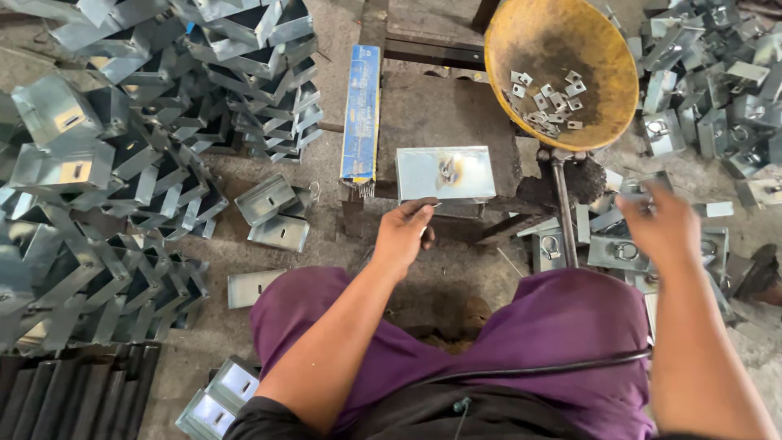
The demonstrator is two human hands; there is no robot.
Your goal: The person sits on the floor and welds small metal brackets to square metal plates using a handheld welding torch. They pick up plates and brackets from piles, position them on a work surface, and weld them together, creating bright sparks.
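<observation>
The person sits with purple-clad knees apart, nearest the camera. The left hand (403, 232) reaches forward, fingers pressed together in a pinch on something small and thin at the near edge of the metal box (445, 173); what it is cannot be made out. The box lies flat on a dark block in front, with a scorched mark round the fitting on its top face. The right hand (664, 224) is blurred over the finished boxes (619, 248) on the floor; whether its grip is spread or closed I cannot tell. Beyond, a yellow bowl (607, 90) holds small plates (550, 98), and stacked boxes (122, 163) stand at left. Risk, as I judge it: the box face may be hot, and its sheet edges could cut bare fingers.
</observation>
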